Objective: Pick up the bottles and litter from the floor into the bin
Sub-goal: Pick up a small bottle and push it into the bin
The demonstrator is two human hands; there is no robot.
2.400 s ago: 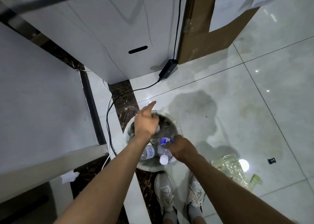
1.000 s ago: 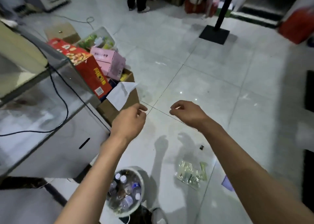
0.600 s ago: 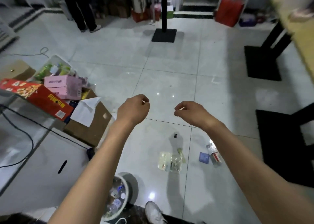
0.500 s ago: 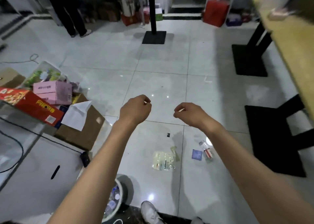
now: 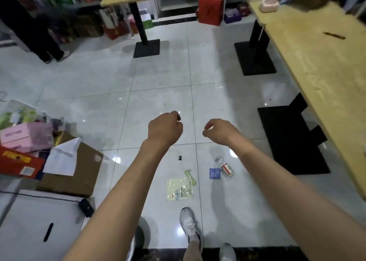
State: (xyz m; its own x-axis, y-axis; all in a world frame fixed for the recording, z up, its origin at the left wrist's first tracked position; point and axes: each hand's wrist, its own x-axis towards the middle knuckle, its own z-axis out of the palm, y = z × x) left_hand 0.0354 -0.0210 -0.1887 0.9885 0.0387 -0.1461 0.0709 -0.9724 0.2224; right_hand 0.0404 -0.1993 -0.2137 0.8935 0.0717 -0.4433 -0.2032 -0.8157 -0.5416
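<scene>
So 2.4 s ago both hands were down in the bin, the right hand [image 5: 218, 131] gripping a bottle over it. Now both are lifted off it and hold nothing, fingers loosely curled, left hand [image 5: 165, 129] included. The bin [image 5: 131, 247] has slid to the bottom edge of the view, barely showing. New litter on the floor shows up: a small bottle [image 5: 224, 167] and a blue square packet [image 5: 214, 173].

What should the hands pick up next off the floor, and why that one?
Probably the right hand should reach down for the small clear bottle. Both hands hang loosely curled and hold nothing, and the bottle lies on the floor tiles below the right forearm, beside the blue square wrapper. The yellowish plastic bag could follow.
</scene>
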